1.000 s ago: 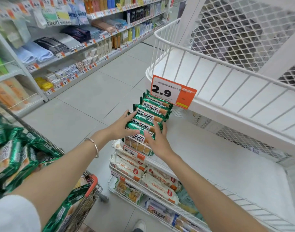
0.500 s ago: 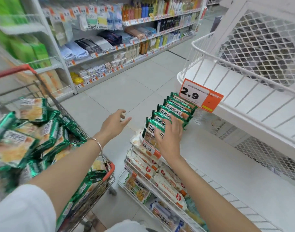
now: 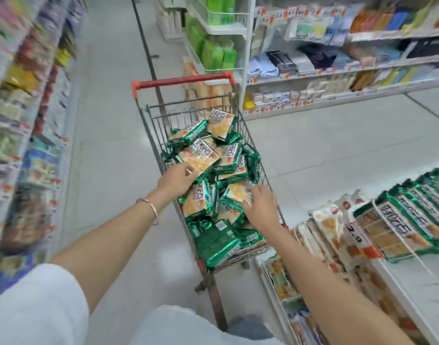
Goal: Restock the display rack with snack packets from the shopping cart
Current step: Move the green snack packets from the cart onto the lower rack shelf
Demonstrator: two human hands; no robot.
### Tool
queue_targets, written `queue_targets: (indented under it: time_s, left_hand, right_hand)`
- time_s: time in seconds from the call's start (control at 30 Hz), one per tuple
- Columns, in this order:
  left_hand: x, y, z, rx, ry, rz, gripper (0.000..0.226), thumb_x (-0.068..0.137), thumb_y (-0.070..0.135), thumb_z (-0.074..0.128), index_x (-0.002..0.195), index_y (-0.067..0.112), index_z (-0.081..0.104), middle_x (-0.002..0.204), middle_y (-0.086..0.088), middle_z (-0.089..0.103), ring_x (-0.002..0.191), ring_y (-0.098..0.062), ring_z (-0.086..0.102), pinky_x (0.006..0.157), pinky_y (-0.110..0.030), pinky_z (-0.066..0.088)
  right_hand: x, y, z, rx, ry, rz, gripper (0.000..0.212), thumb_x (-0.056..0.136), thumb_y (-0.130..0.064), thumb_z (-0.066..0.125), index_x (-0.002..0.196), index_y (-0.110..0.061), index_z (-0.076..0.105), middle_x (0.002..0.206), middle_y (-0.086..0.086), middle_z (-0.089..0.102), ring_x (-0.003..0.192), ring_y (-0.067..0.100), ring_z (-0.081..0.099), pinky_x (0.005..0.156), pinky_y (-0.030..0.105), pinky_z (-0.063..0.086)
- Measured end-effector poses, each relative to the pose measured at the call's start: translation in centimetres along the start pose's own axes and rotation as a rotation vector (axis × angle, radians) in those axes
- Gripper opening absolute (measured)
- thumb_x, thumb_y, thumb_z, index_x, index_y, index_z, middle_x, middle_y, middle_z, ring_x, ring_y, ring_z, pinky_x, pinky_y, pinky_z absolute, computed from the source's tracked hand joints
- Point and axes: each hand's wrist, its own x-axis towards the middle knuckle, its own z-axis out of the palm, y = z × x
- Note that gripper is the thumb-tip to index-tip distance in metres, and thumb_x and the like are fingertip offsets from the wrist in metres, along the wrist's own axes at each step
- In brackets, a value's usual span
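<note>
The grey wire shopping cart with a red handle [image 3: 186, 83] stands in the aisle just ahead of the person, and the white wire display rack [image 3: 427, 282] sits low at the right, close beside the cart's near corner; the task looks to be at the pick-up step, both arms reaching into the cart, not toward the rack; a heap of green foil snack packets [image 3: 223, 150] fills the cart in a loose jumble, while a short upright row of the same packets [image 3: 397, 227] stands at the rack's front, with much bare shelf behind it, so plenty probably remains to be done; the next move likely calls for gathering a few packets squarely, lifting them clear of the wire sides, and swinging right to the rack; the left hand [image 3: 174, 180] lies on the near corner of one face-up packet [image 3: 201, 155], fingers bent, though whether the thumb pinches it I cannot tell; the right hand [image 3: 262, 207] has its fingers loosely spread, tips touching another packet [image 3: 235, 192], not closed round it.
</note>
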Motion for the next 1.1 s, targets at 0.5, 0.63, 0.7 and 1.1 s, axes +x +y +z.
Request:
queue_targets:
  time_s: [0.5,0.63,0.7,1.1]
  left_hand:
    - [0.3,-2.4,1.9,-0.384,-0.187,-0.179,0.013,0.102,0.022,0.054,0.097,0.014,0.063,0.110,-0.001,0.062,0.091,-0.021,0.069,0.097,-0.046,0.053]
    - [1.0,2.0,3.0,-0.640,-0.397,-0.389,0.051,0.100,0.045,0.055,0.135,0.008,0.055,0.130,-0.010,0.062,0.107,-0.022,0.066,0.089,-0.034,0.058]
    - [0.8,4.5,3.4,-0.704,-0.608,-0.389,0.072,0.092,0.063,0.050,0.144,0.012,0.046,0.142,-0.012,0.054,0.125,-0.029,0.056,0.109,-0.043,0.045]
    - [3.0,0.1,4.4,-0.839,-0.150,-0.497,0.137,0.040,0.074,0.090,0.149,0.009,0.037,0.143,-0.008,0.055,0.130,-0.033,0.054,0.110,-0.050,0.043]
  right_hand:
    - [-1.6,3.8,3.1,0.013,0.133,0.191,0.051,0.083,-0.006,0.067,0.132,-0.016,0.053,0.110,0.006,0.067,0.097,0.024,0.062,0.084,0.042,0.057]
    - [-2.3,2.8,2.1,-0.051,0.232,-0.292,0.076,0.076,0.008,0.074,0.143,-0.018,0.049,0.147,0.001,0.049,0.137,0.024,0.045,0.117,0.050,0.032]
    - [-1.8,3.1,1.8,-0.091,0.220,-0.521,0.091,0.066,0.017,0.074,0.145,-0.017,0.043,0.151,-0.001,0.043,0.141,0.020,0.039,0.120,0.044,0.026]
    - [2.7,7.9,-0.9,0.194,-0.125,0.037,0.048,0.096,-0.020,0.060,0.142,-0.014,0.049,0.143,0.003,0.054,0.133,0.023,0.048,0.112,0.035,0.036]
